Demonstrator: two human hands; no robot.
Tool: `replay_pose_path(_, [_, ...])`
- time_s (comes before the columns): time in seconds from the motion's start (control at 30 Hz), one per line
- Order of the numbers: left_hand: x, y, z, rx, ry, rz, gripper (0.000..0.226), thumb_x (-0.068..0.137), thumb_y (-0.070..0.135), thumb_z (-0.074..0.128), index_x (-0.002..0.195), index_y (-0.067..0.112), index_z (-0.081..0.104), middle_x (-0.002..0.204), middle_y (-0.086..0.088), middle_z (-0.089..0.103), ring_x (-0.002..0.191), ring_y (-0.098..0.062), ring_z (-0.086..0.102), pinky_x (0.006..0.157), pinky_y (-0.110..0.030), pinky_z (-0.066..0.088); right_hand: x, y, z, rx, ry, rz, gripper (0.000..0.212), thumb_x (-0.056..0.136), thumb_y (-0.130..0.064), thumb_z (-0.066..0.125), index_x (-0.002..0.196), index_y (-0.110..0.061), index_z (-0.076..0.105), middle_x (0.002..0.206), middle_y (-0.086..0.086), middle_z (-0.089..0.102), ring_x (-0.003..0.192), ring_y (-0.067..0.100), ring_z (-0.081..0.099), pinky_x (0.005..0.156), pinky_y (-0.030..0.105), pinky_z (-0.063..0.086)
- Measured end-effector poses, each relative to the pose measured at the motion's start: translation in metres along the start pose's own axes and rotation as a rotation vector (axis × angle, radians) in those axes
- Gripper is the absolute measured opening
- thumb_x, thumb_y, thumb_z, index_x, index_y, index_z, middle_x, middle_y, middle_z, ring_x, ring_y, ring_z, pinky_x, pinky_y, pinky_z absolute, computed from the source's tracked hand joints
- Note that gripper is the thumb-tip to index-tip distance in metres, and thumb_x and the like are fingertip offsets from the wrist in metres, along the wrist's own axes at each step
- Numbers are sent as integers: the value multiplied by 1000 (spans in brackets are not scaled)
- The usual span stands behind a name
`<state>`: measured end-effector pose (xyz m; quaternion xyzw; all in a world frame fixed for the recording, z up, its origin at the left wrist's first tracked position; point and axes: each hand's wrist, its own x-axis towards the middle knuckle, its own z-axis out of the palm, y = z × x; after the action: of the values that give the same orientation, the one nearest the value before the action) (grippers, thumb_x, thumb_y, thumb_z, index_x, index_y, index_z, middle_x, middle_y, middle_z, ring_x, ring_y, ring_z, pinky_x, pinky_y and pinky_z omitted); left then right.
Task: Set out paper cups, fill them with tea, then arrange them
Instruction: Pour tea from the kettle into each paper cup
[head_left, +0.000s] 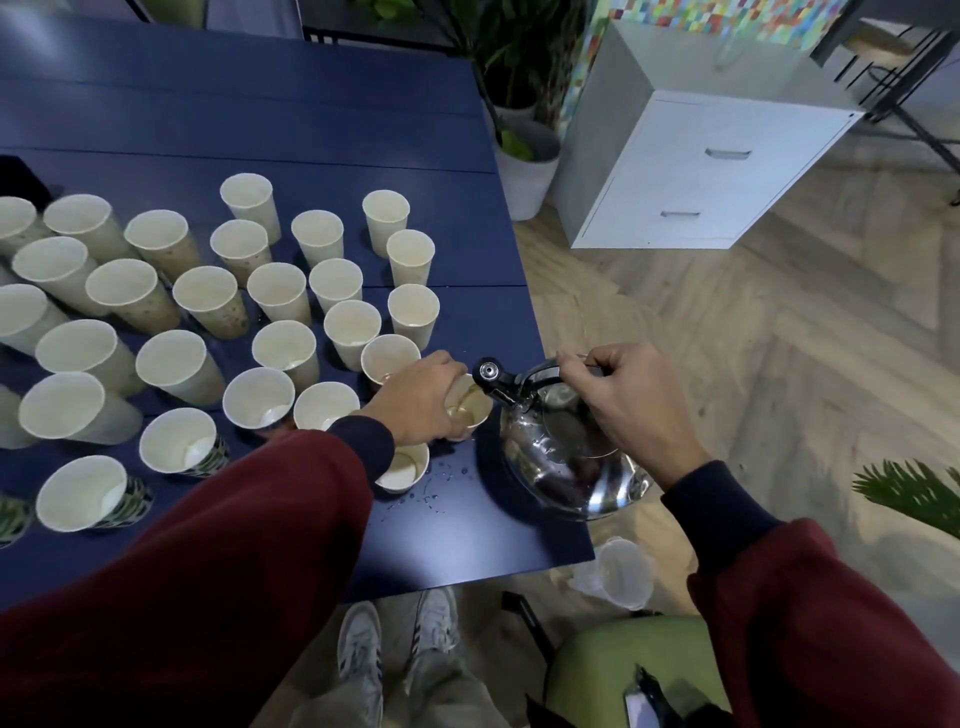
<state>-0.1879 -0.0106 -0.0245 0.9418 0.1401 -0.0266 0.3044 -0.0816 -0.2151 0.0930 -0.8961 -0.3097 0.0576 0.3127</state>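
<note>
Blue table (311, 130) crowded with paper cups (176, 358). My left hand (421, 400) grips the near cup (472, 410), right hand (623, 405) the kettle (561, 457); I'd pour slowly.

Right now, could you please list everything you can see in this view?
Dark blue table: one, centre-left.
White paper cups: roughly thirty, cream, standing across it.
Shiny steel kettle: one, silver, tilted over the held cup.
White drawer cabinet: one, far right.
White plant pots: two, beyond the table's corner.
Green chair: one, near right.
Left hand: one, holds that cup.
Right hand: one, grips the kettle's handle.
</note>
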Motion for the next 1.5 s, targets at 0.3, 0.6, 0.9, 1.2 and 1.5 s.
replay_pose_path(0.3, [-1, -1, 2, 2, 11, -1, 56, 60, 43, 89, 102, 20, 61, 99, 3, 53, 89, -19, 57, 82, -43, 50, -1, 3, 1, -12, -3, -4, 59, 91, -39, 66, 52, -3, 41, 44, -4, 30, 42, 15, 29, 44, 26, 26])
replay_pose_path(0.6, [0, -2, 2, -2, 4, -15, 57, 57, 45, 88, 101, 22, 60, 98, 4, 53, 89, -19, 57, 81, -43, 51, 0, 4, -1, -33, 6, -9, 57, 92, -39, 67, 50, -5, 46, 41, -4, 33, 41, 13, 37, 43, 22, 30])
replay_pose_path(0.9, [-3, 0, 1, -7, 1, -21, 56, 59, 47, 88, 100, 22, 59, 98, 4, 54, 90, -19, 56, 80, -42, 50, 0, 1, -1, -2, -12, -8, 59, 92, -38, 66, 47, -13, 39, 42, -4, 35, 40, 13, 33, 42, 22, 28])
replay_pose_path(1.2, [-9, 4, -3, -1, 5, -55, 65, 63, 44, 89, 114, 16, 61, 105, 1, 55, 94, -21, 58, 84, -43, 50, 1, 1, -2, 22, 14, 9, 62, 91, -35, 68, 45, -16, 31, 38, -4, 26, 41, 13, 30, 43, 22, 26])
replay_pose_path(1.5, [-20, 7, -5, -48, 38, -84, 64, 66, 48, 86, 114, 16, 60, 108, 0, 59, 100, -21, 56, 90, -45, 48, 3, 1, -2, 11, -7, -33, 61, 94, -40, 65, 53, -2, 40, 44, -2, 29, 43, 14, 29, 44, 25, 26])
